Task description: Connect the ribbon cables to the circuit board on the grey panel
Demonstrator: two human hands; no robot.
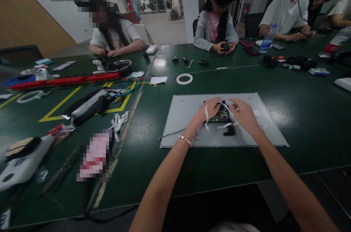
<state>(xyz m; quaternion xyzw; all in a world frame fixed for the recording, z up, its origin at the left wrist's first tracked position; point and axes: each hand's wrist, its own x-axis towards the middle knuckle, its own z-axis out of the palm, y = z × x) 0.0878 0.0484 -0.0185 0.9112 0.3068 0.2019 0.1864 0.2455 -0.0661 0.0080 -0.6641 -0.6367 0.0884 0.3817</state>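
Note:
A circuit board (221, 116) with black brackets lies on a pale grey panel (175, 115) in front of me. My left hand (210, 110) rests over the board's left side, its fingers closed at one end of a strip of white tape (226, 107). Over the right side, my right hand (244, 114) has its fingers curled in at the strip's other end; the exact pinch is partly hidden. Another strip of white tape hangs from the back of my left hand. A black bracket leg (229, 129) juts out below the board, and a grey cable (174, 134) runs off to the left.
A tape roll (184, 79) and a small wrench (190, 64) lie beyond the panel. Cables, a red rail (82, 79) and a black-and-silver part (87, 105) spread across the left. Co-workers sit opposite; one holds a small dark part (225, 46). A water bottle (268, 40) stands far right.

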